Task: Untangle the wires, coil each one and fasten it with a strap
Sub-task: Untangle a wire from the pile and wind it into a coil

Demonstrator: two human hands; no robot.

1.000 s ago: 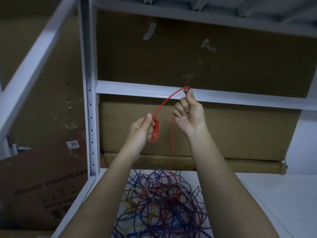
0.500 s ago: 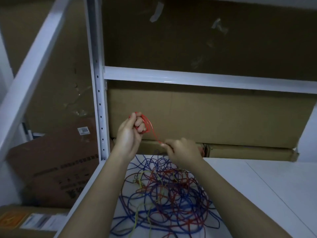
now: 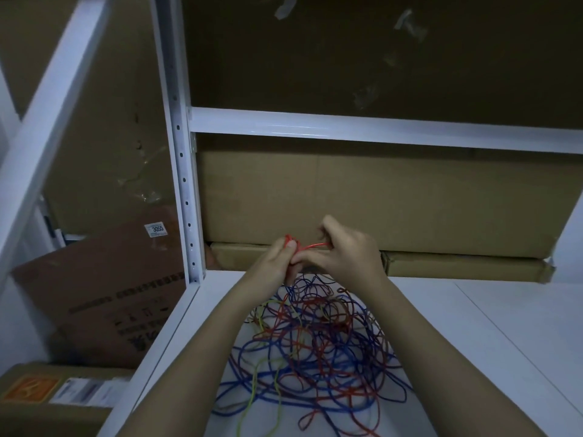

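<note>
Hands first, from the head view, the only one I have. My left hand (image 3: 277, 263) has its fingers curled around a small bundle of thin red plastic-coated wire (image 3: 291, 242), the loops poking out above the knuckles. My right hand (image 3: 344, 250) sits close against it, fingertips touching, and pinches the free run of that same red wire where it arcs across between the two. I judge the hands are held together and lifted above the shelf so the next turn can be laid onto the coil without dragging through the pile below; the left acts as the spool, the right as the feeder.

Below my wrists, on the flat white metal shelf board (image 3: 504, 326), lies the loose tangled heap of blue, red and yellow-green wires (image 3: 315, 339). It is well short of sorted. I cannot tell whether the red wire in my grip trails into that heap, since my hands hide its lower run; if it does, it could snag there.

Around the work: a white perforated steel upright (image 3: 184, 184) to the left, a white crossbeam (image 3: 378, 130) overhead, and long brown cardboard cartons (image 3: 378, 203) stacked against the back, which limit my reach forward. I see no strap anywhere.
</note>
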